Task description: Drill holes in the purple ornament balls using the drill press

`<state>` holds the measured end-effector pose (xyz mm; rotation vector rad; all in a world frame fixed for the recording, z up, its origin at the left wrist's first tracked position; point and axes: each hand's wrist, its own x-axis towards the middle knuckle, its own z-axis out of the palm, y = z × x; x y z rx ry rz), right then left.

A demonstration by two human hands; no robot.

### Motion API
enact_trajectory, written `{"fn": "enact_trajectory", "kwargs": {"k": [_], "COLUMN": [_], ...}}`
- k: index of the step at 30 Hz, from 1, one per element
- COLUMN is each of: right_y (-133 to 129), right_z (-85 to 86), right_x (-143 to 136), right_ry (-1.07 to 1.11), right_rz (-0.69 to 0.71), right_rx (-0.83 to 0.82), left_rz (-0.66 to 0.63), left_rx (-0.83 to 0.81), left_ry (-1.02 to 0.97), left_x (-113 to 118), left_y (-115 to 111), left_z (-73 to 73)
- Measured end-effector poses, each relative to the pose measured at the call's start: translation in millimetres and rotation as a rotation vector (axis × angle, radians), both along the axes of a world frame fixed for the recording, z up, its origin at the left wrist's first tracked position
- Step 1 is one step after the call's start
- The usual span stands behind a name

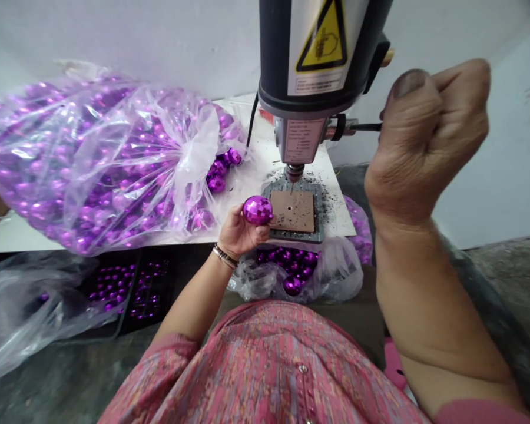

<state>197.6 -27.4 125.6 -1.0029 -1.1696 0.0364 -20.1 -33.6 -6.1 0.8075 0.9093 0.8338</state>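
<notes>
My left hand [242, 232] holds a shiny purple faceted ball [257, 210], just left of the drill press base [298, 235]. On that base lies a brown board [301, 215] with a small hole in it. A thin drill bit [292, 188] hangs from the chuck above the board, under the dark motor housing of the drill press [300, 138]. My right hand [428, 141] is closed around the drill press feed lever [365, 126] at the right; most of the grip is hidden behind my fingers.
A large clear plastic bag [196, 147] full of purple balls fills the left of the white table [340, 218]. Several loose balls [218, 171] lie beside it. Dark shavings surround the base. Below the edge are an open bag of balls [291, 285] and a dark crate [128, 318].
</notes>
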Motion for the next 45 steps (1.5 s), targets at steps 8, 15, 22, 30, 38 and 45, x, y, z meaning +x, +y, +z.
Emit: {"fn": "enact_trajectory", "kwargs": {"k": [8,15,22,30,38,45], "right_y": [-4,-3,8,4,3,1], "right_z": [-0.9,-5.0,-9.5,-7.4,-7.4,-7.9], "right_x": [-2,0,1,3,3,3], "right_ry": [0.024,0.0,-0.035,-0.1,-0.053,-0.051], "right_rz": [0.005,0.017,-0.005,0.004,0.052,0.046], "right_rx": [-0.03,-0.008,0.123,0.045,0.061,0.075], "left_rz": [0.025,0.107,-0.02,-0.087,-0.039,-0.092], "left_rx": [-0.011,0.107,0.317,0.421,0.458,0.592], "left_ry": [0.019,0.004,0.347,0.608,0.763,0.949], "left_x": [16,19,27,32,43,52], "left_y": [-12,0,19,35,36,39], "left_z": [-5.8,-6.4,5.9,-0.5,4.2,8.8]}}
